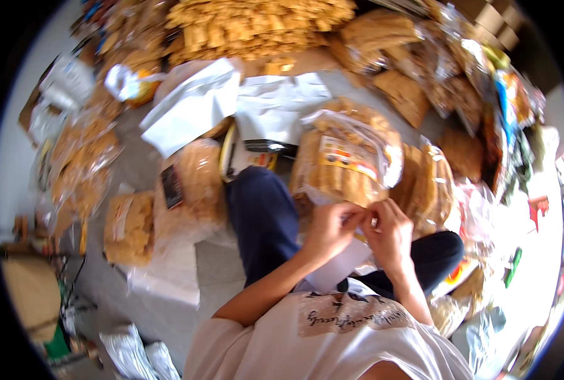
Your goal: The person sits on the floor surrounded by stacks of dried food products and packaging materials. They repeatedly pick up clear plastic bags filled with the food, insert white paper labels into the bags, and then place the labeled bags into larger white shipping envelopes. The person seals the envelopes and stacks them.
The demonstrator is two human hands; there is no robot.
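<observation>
My left hand (335,230) and my right hand (389,232) meet in front of my lap, thumbs and fingertips pinched close together. Whatever is between the fingertips is too small and blurred to make out. A pale sheet (341,266) slants just below them, over my lap. Right beyond my fingers stands a large clear plastic bag (346,156) packed with tan, stick-like dried food. On its face is a yellow and red printed label (348,157). Another filled plastic bag (434,185) stands to the right of it.
Left of my knee, a dark phone-like object (172,186) rests on a filled bag (201,183). White packaging sheets (194,107) lie ahead, before a large heap of tan pieces (253,28). A smaller labelled bag (129,228) sits at left. More filled bags (403,97) crowd the right.
</observation>
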